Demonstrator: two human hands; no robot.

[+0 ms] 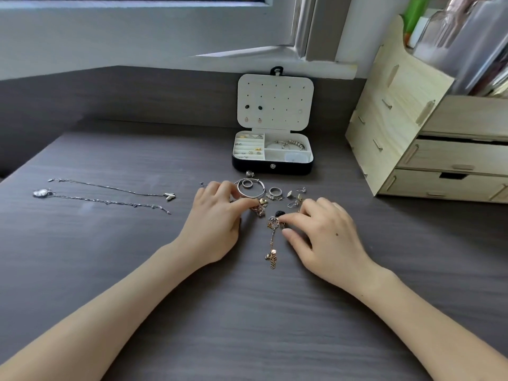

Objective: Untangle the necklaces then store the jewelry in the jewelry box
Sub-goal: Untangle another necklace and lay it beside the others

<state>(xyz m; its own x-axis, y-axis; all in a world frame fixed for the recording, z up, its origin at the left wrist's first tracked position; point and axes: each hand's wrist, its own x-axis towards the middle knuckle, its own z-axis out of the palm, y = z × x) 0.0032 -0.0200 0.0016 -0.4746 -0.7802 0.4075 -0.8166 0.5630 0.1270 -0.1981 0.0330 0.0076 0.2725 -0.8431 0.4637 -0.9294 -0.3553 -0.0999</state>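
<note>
**Table** (137, 270): dark wood-grain surface.

**Jewelry box** (272, 167): black outside and white inside, standing open at the far edge. The lid is upright with a few studs pinned in it. The compartments hold small rings and a beaded bracelet.

**Two silver necklaces** (110, 188): lying straightened side by side, well apart to the left.

**Loose pile**: just before the box, made up of a silver bangle (263, 187), rings and earrings.

**Left hand** (217, 218): fingers curled, forefinger and thumb pinching a gold-toned cluster (259, 209).

**Right hand** (327, 237): fingers bent, forefinger tip touching the knotted head of a gold chain (272, 243) that trails toward the person. Whether it grips the chain cannot be told.

**Wooden drawer organizer** (412, 149): stands right of the box.
</note>
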